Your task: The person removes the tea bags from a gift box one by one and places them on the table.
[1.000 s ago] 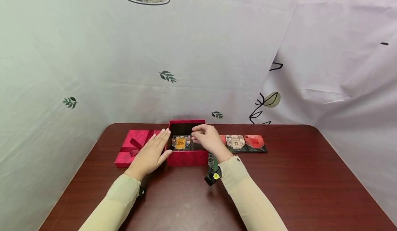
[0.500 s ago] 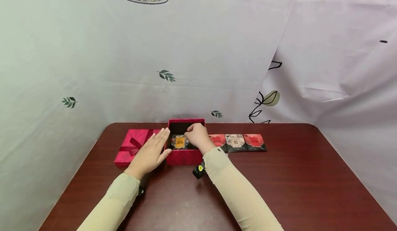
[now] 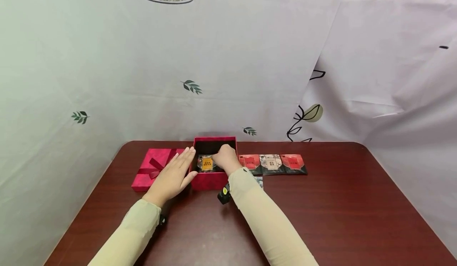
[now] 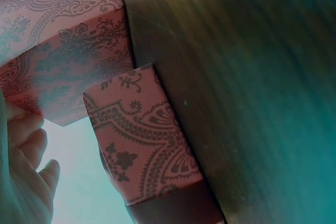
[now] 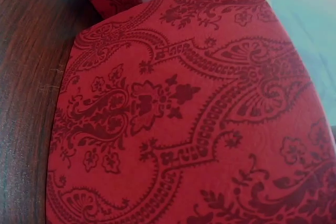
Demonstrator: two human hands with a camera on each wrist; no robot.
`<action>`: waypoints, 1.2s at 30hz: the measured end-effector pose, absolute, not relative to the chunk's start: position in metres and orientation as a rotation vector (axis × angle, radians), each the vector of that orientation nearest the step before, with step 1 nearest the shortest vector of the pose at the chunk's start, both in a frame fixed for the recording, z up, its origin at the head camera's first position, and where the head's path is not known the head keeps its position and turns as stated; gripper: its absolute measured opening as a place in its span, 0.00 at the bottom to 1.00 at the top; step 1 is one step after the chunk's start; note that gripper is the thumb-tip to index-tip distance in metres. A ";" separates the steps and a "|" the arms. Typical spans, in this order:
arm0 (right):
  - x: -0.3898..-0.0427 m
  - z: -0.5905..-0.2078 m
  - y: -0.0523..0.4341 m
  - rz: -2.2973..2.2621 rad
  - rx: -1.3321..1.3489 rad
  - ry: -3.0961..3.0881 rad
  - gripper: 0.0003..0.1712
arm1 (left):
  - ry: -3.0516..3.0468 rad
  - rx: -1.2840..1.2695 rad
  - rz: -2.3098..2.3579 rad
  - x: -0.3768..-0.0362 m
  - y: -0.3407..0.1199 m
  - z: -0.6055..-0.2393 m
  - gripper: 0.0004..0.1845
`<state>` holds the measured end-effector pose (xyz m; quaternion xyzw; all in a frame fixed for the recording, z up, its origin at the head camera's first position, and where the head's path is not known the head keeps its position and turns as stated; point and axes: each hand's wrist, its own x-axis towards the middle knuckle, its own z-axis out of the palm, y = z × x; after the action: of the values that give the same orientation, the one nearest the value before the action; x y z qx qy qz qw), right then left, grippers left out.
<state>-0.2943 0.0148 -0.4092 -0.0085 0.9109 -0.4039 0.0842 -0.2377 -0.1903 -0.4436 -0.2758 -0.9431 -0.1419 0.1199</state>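
Observation:
In the head view, a red patterned gift box (image 3: 208, 181) stands uncovered, and a packet with an orange label (image 3: 207, 163) lies inside on the left. Straight fingers of my left hand (image 3: 172, 175) rest along the box's left side. My right hand (image 3: 226, 157) reaches down into the right half of the box. Its fingertips are hidden, so whether they hold anything does not show. The left wrist view has my left hand (image 4: 26, 174) touching the box (image 4: 79, 72). Only the box's patterned front (image 5: 173, 103) fills most of the right wrist view.
The red lid (image 3: 146, 173) with its ribbon bow lies left of the box. Rightward sit a red packet (image 3: 250, 162), a beige one (image 3: 271, 163) and another red one (image 3: 293, 163) in a row. Another packet (image 3: 260, 181) peeks out beside my right sleeve. Behind the table (image 3: 339, 202) hangs a pale cloth.
My right hand has moved left and down into the box, uncovering the nearest red packet in the row. My left hand has stayed in place against the box.

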 end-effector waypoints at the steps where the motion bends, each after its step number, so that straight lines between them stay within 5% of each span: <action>1: -0.294 -0.409 0.015 -1.199 -0.024 2.714 0.24 | -2.760 -0.803 -0.415 -0.238 -0.191 -0.444 0.39; 25: -0.291 -0.408 0.015 -1.214 0.030 2.651 0.10 | -2.759 -0.810 -0.422 -0.238 -0.192 -0.442 0.39; 36: -0.296 -0.410 0.017 -1.288 0.026 2.587 0.25 | -2.719 -0.829 -0.423 -0.240 -0.191 -0.444 0.38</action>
<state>-0.2963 0.0170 -0.4096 0.0090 0.8881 -0.4421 0.1253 -0.2401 -0.1910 -0.4441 -0.2858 -0.9377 -0.1458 0.1335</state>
